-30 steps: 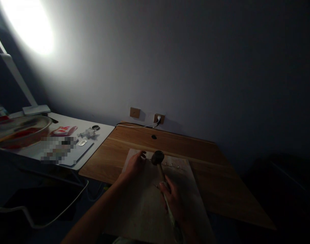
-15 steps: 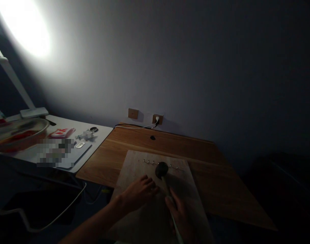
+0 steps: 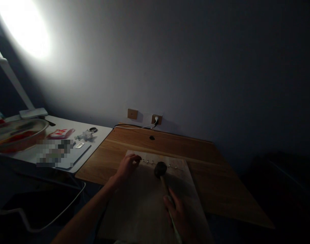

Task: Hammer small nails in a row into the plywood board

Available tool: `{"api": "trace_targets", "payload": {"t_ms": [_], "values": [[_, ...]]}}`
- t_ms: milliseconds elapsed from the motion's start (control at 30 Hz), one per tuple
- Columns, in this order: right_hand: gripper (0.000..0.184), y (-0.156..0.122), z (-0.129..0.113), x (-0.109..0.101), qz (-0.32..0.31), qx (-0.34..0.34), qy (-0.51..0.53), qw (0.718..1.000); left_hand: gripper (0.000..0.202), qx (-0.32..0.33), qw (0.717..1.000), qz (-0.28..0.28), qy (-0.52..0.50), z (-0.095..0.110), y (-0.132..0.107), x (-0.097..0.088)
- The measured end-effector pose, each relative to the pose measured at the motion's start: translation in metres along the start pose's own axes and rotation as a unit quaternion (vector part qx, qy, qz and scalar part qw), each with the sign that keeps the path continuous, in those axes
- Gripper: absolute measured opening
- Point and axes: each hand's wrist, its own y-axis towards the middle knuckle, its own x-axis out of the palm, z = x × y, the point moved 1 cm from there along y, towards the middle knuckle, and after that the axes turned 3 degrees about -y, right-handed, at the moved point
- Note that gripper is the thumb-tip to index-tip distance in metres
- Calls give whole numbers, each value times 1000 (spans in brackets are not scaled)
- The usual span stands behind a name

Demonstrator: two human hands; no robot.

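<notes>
Left hand: the left hand (image 3: 127, 166) is at the far left part of the board, its fingers drawn in to a narrow pinch; whether anything sits between the fingertips is too dark and small to tell.
Right hand: the right hand (image 3: 177, 207) is closed around the handle of a mallet (image 3: 160, 169), nearer the body than the left hand and to its right.
Mallet: its dark, rounded head is beyond the right hand, above the board, and its pale handle runs back through the grip toward the body.
Metal pieces: a row of small shiny metal pieces (image 3: 147, 161) runs rightward from just beside the left fingertips; the mallet head hides part of the row, and two pieces show to the right of it.
Board: a pale board (image 3: 142, 200) is under both hands, on the wooden tabletop (image 3: 104, 162).
Wall: beyond both hands are a blank plate (image 3: 132, 114) and a socket (image 3: 153, 118) with a white plug (image 3: 156, 119) in it.
White tabletop: the white tabletop (image 3: 103, 133), well to the left of the left hand, carries a lamp (image 3: 34, 113), a large bowl (image 3: 44, 128), a red-and-white packet (image 3: 61, 133) and crumpled clear plastic (image 3: 86, 135).
</notes>
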Motion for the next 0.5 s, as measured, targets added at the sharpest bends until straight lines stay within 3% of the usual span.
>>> {"api": "trace_targets", "payload": {"t_ms": [67,167,400,500], "values": [[77,0,-1,3,6,-6,-2,1000,25,-46,999,18,-14,-15,7,0],[82,0,-4,7,-6,2,1,1000,28,-55,998,20,-26,-25,11,7],[81,-4,-14,1,-63,7,-15,998,25,-65,998,12,-14,-21,9,9],[84,-3,-13,4,-56,18,-7,998,29,-71,997,9,-12,-21,8,8]]}}
